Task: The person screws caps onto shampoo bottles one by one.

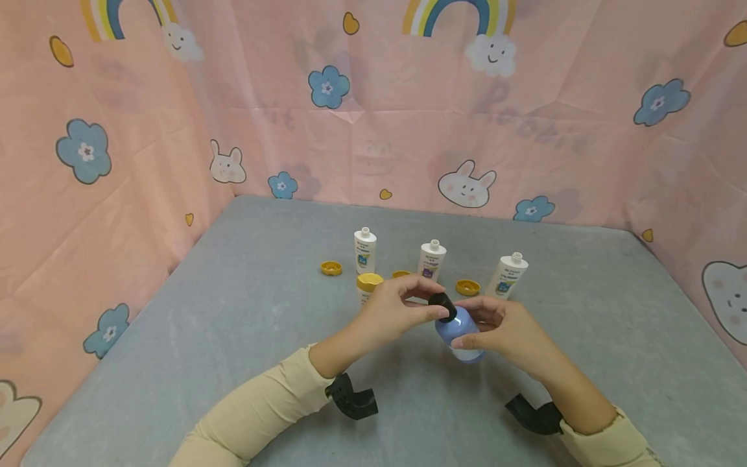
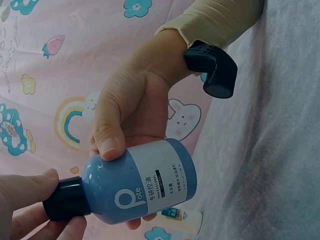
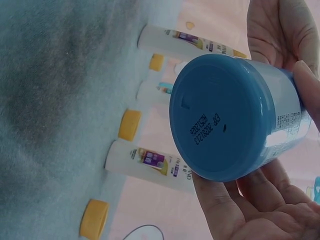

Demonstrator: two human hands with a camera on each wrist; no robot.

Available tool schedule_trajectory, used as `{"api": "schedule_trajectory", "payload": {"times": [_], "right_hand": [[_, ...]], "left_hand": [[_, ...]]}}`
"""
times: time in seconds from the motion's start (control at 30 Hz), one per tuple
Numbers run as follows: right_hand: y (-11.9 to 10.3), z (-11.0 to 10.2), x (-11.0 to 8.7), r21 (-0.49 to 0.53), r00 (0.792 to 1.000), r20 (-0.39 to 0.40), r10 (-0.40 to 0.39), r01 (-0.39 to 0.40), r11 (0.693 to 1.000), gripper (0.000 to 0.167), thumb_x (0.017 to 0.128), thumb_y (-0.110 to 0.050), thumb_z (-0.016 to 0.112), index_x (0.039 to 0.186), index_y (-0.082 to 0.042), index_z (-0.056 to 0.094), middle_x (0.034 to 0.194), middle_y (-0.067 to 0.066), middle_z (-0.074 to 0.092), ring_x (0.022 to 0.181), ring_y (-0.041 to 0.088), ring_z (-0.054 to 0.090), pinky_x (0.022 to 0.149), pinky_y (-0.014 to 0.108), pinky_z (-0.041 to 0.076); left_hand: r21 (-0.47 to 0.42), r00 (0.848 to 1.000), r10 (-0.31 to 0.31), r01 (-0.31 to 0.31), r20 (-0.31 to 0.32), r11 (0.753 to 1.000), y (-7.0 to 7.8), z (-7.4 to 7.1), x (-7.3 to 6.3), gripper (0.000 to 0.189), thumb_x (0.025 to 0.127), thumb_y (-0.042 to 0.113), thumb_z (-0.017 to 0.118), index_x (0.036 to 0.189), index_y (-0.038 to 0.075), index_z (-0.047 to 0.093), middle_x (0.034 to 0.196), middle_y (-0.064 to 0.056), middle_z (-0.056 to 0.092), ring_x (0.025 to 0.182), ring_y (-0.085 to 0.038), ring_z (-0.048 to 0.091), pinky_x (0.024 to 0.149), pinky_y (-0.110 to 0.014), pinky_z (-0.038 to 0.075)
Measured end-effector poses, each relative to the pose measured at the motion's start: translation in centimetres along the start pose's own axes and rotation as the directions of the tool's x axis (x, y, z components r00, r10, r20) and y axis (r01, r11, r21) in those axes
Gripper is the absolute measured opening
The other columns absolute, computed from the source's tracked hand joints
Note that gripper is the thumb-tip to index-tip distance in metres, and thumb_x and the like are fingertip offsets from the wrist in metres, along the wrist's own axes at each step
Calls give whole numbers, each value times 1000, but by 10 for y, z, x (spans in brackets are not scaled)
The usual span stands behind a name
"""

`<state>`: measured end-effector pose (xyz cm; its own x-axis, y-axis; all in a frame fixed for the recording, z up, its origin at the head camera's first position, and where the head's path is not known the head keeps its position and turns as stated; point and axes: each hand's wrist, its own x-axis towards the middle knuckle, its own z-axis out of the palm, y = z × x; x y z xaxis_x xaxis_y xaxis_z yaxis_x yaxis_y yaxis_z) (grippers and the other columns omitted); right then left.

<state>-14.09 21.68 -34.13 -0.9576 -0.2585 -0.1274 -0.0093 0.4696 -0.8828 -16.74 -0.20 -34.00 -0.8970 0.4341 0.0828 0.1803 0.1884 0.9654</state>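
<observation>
Beige sleeves (image 1: 262,402) reach over the grey tabletop (image 1: 233,324), a curved black piece (image 1: 353,401) at each wrist. The right hand (image 1: 506,332) grips the blue bottle (image 1: 457,329) round its body, fingers on one side and thumb on the other. The bottle is held above the tabletop, tilted, its base toward the person and its stamped print facing the right wrist camera. The left hand (image 1: 393,311) pinches the black cap (image 1: 441,306), which sits on the bottle's neck, between thumb and fingers. Just beyond the left hand, partly hidden, is a yellow-topped bottle (image 1: 369,283). Farther off lie three yellow caps (image 1: 467,287), near three open white bottles (image 1: 365,251). Behind hangs a pink curtain (image 1: 379,130) with rainbows and rabbits.
</observation>
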Motion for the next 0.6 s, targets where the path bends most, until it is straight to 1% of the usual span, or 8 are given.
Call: {"api": "schedule_trajectory", "payload": {"times": [0.23,0.47,0.6], "right_hand": [[0,-1,-1,-15,1000,-5,7,-7,1000,60,80,-25,84,131,-3,61,131,19,65,116,29,65,91,45,57],[-1,-2,-1,-20,1000,-3,-10,9,1000,59,80,-23,85,130,-1,61,131,20,64,116,30,65,92,45,57],[-1,-3,-1,-25,1000,-1,-12,12,1000,59,80,-24,84,130,-2,62,131,20,64,116,30,65,92,46,58]], "left_hand": [[-30,999,30,-29,28,999,-1,0,0,31,88,14,76,118,9,71,119,-10,68,101,-16,71,84,-24,60],[-24,997,65,-64,40,998,-2,1,0,32,89,11,75,120,9,70,122,-9,68,104,-18,71,84,-23,59],[-15,996,74,-73,42,997,-2,1,0,33,89,11,74,122,8,69,124,-8,68,107,-20,71,85,-22,59]]}}
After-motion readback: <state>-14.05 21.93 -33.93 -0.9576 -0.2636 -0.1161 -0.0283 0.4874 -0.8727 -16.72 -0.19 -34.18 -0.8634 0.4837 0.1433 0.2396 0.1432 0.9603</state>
